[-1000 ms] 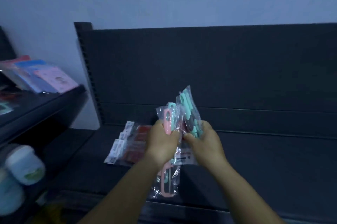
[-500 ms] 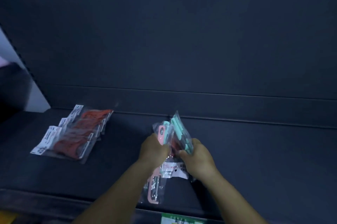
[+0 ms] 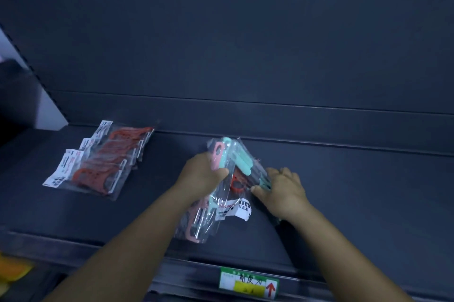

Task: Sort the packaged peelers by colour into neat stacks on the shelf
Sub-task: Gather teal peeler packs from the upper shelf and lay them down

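The left hand point(image 3: 204, 173) grips a mixed bunch of packaged peelers point(image 3: 221, 178) above the dark shelf point(image 3: 344, 191), fingers curled round the pkgs' upper part; pink and mint handles show at the top of the bunch, more pink ones hang below the hand. The right hand point(image 3: 282, 191) pinches the mint peeler pkgs point(image 3: 248, 166) at the bunch's right side, fingertips on their lower end, thumb side partly hidden. A red peeler point(image 3: 237, 182) shows thru the plastic btwn the 2 hands. White label cards point(image 3: 233, 210) hang under the bunch. To the left, well apart, a stack of red peeler pkgs point(image 3: 100, 166) lies flat on the shelf, fanned, white header cards toward the left. A green price tag point(image 3: 248, 283) sits on the shelf's front edge.
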### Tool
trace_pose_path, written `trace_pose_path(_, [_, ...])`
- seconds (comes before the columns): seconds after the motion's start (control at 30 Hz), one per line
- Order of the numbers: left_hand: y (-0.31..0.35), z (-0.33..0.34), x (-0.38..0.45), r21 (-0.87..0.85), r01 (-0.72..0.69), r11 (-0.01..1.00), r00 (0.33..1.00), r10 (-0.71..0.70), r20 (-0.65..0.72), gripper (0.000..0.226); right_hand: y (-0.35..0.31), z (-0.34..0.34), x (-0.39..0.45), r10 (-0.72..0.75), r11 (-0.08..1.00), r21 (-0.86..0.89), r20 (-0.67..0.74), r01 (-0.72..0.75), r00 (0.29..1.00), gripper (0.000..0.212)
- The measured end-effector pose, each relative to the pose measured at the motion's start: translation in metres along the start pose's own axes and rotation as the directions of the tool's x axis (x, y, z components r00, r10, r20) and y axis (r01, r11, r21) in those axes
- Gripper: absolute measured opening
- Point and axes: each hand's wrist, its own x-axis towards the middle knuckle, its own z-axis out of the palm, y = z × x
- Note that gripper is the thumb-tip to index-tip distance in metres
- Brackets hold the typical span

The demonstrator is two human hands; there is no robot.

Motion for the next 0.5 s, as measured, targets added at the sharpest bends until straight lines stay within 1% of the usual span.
trace_pose_path(0.07, [0.009,-0.007,0.004,-0.033,-0.038,0.999,0.999,0.038,-0.013,0.026,-0.002,-0.004,-0.001,-0.014,1.0,-0.006,-0.048,0.014,0.999,0.057])
trace_pose_path(0.1, [0.014,-0.009,0.007,-0.098,-0.058,0.994,0.998,0.056,-0.027,0.025,-0.004,-0.005,-0.002,-0.037,0.999,0.023,-0.103,0.04,0.994,0.055])
trace_pose_path(0.17, [0.024,-0.01,0.014,-0.259,-0.107,0.96,0.994,0.095,-0.058,0.023,-0.011,-0.009,-0.006,-0.113,0.984,0.11,-0.206,0.138,0.972,0.048])
trace_pose_path(0.2, [0.03,-0.009,0.017,-0.311,-0.128,0.942,0.991,0.11,-0.074,0.021,-0.015,-0.012,-0.008,-0.147,0.965,0.181,-0.216,0.188,0.965,0.043])
trace_pose_path(0.27, [0.045,-0.005,0.022,-0.373,-0.148,0.916,0.988,0.119,-0.099,0.019,-0.024,-0.016,-0.015,-0.179,0.885,0.405,-0.161,0.23,0.971,0.027])
trace_pose_path(0.3, [0.052,-0.001,0.025,-0.407,-0.147,0.902,0.988,0.112,-0.108,0.019,-0.026,-0.017,-0.016,-0.177,0.836,0.5,-0.142,0.225,0.974,0.019])
trace_pose_path(0.33, [0.06,0.003,0.026,-0.446,-0.144,0.884,0.988,0.103,-0.115,0.018,-0.027,-0.018,-0.017,-0.157,0.803,0.557,-0.144,0.211,0.977,0.013])
trace_pose_path(0.37, [0.066,0.009,0.027,-0.478,-0.138,0.868,0.989,0.091,-0.119,0.018,-0.026,-0.019,-0.017,-0.126,0.778,0.597,-0.156,0.195,0.98,0.01])
trace_pose_path(0.43, [0.076,0.02,0.026,-0.514,-0.115,0.85,0.992,0.07,-0.105,0.025,-0.02,-0.022,-0.016,-0.059,0.734,0.66,-0.172,0.159,0.983,0.007])
trace_pose_path(0.5, [0.083,0.031,0.025,-0.539,-0.102,0.836,0.995,0.083,-0.06,0.029,-0.012,-0.025,-0.017,0.008,0.718,0.687,-0.173,0.114,0.985,0.006])
